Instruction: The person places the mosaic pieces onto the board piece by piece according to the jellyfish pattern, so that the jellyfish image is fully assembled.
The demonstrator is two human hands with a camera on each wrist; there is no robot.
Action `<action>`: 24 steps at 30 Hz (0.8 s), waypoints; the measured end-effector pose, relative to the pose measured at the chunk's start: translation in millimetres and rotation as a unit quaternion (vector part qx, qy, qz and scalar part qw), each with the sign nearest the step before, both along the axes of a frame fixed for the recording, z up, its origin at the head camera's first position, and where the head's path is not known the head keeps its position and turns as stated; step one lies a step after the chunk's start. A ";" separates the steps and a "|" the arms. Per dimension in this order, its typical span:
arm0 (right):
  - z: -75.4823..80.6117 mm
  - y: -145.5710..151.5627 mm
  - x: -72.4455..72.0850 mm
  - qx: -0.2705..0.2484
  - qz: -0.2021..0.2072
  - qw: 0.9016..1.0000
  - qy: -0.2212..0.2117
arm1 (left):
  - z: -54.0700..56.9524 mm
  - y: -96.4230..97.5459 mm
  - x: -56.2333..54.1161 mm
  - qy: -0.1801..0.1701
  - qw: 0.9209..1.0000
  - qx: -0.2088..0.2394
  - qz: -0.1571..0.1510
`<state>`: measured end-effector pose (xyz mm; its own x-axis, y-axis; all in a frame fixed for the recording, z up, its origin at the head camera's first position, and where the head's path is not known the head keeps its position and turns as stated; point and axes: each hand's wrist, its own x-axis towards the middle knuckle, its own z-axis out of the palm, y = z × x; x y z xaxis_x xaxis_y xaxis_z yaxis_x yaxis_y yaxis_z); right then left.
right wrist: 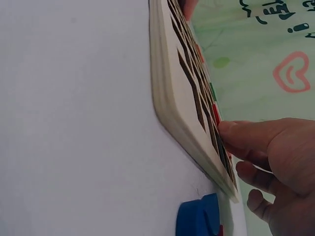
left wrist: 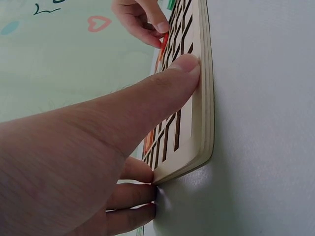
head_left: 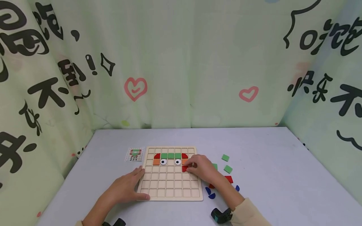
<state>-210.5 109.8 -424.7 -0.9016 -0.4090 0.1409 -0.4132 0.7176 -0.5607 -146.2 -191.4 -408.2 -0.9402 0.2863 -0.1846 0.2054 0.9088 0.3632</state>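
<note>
Tiles (head_left: 171, 156) in several colours are set into the upper rows of a wooden grid board (head_left: 168, 184), which lies flat on the white table (head_left: 254, 163). A red tile (head_left: 184, 169) is pinched by the thumb and fingertips of the right hand (head_left: 202, 169) at the board's right side, just below an orange tile (head_left: 184, 162) — the grip there is narrow, closed around that small piece. The board's near left corner is touched by the left hand (head_left: 128, 185): its thumb is laid on the frame and its fingers are stretched along the left edge, so that the grip is spread wide.

Two round eye tiles (head_left: 163, 162) are seated between the orange ones, beneath a row of three green squares flanked by red curved pieces. A picture card (head_left: 135, 154), printed with a green and red figure, is placed just beside the board's far left corner. To the right, loose green squares (head_left: 227, 169), a red trapezoid (head_left: 228, 179) and blue half-circles (head_left: 211, 196) are scattered near the right forearm. The table is backed by a pale green curtain (head_left: 169, 62) — marked with black lettering and red hearts.
</note>
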 end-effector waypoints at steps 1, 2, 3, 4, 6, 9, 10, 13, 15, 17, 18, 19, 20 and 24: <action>0.5 1.3 0.4 -0.002 -0.003 1.000 -0.001 | -0.1 0.0 0.0 0.001 1.000 0.000 -0.001; 1.0 2.9 0.7 -0.005 -0.007 1.000 -0.002 | -0.2 0.0 -0.1 0.001 1.000 0.001 -0.001; 1.7 4.9 0.9 -0.009 -0.011 1.000 -0.002 | -0.1 0.0 0.0 0.002 1.000 0.001 -0.001; 2.8 7.1 1.4 -0.012 -0.017 1.000 -0.003 | 0.0 0.0 0.1 0.002 1.000 0.002 -0.001; 4.5 12.0 1.9 -0.013 -0.029 0.999 -0.005 | 0.5 0.1 0.4 0.002 1.000 0.001 0.000; 8.0 20.5 4.1 -0.011 -0.044 0.999 -0.004 | 1.1 0.2 1.0 0.002 1.000 0.001 -0.001; 8.9 23.8 5.1 -0.011 -0.049 0.999 -0.005 | 1.4 0.2 1.2 0.002 1.000 0.001 -0.001; 11.3 33.8 8.3 -0.011 -0.063 0.998 -0.007 | 1.6 -0.1 1.8 0.004 1.000 0.004 -0.003; 11.9 40.9 10.3 -0.008 -0.074 0.997 -0.011 | 1.6 -0.2 2.0 0.005 1.000 0.006 -0.004; 12.1 47.8 12.1 -0.002 -0.085 0.996 -0.015 | 1.5 -0.3 2.0 0.007 1.000 0.007 -0.005; 12.1 51.1 12.7 0.002 -0.091 0.996 -0.019 | 1.5 -0.3 2.0 0.008 1.000 0.008 -0.006; 12.3 54.1 13.4 0.006 -0.095 0.995 -0.021 | 1.5 -0.3 2.0 0.009 1.000 0.008 -0.006; 12.3 57.2 13.8 0.009 -0.098 0.995 -0.023 | 1.4 -0.4 1.9 0.009 1.000 0.009 -0.006; 12.3 69.3 15.3 0.010 -0.112 0.993 -0.029 | 1.4 -1.5 1.9 0.011 1.000 0.011 -0.009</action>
<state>-195.2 179.0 -412.4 -0.9765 -0.1998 0.0804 -0.2098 0.7985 -0.5643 -144.2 -192.8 -406.7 -0.9385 0.3075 -0.1570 0.2302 0.8963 0.3790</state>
